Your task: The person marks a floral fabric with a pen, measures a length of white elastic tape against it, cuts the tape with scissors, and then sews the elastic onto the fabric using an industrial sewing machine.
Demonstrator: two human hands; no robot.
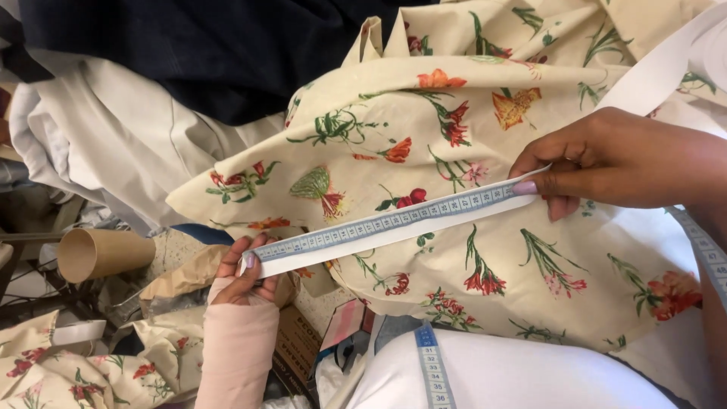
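The person's left hand, its wrist and forearm wrapped in a pale pink bandage-like sleeve, is closed on the near end of a pale blue measuring tape, thumb and fingers pinching it together with a narrow white fabric strip that lies directly beneath the tape. The right hand is clamped on the other end of the same pair, thumb tip pressing tape and strip against the curled fingers. Between the two pinches the tape and strip run taut and straight, rising slightly from the left grip toward the right one.

Beyond the right grip the white strip continues upward and away, toward the upper corner of the view. Under the stretched span lies a cream cotton cloth printed with red, orange and pink flowers on green stems, spread loosely and touching the strip along much of its length. Past the right hand, the free part of the tape hangs down at the edge of the view, and another stretch of it crosses a white garment below the span.

Outward from the left grip, well apart, a brown cardboard tube lies on its side. Below that hand lies more of the flowered cloth, crumpled, and just beside the hand is crumpled brown paper. Above the span, dark navy fabric overlaps pale grey fabric.
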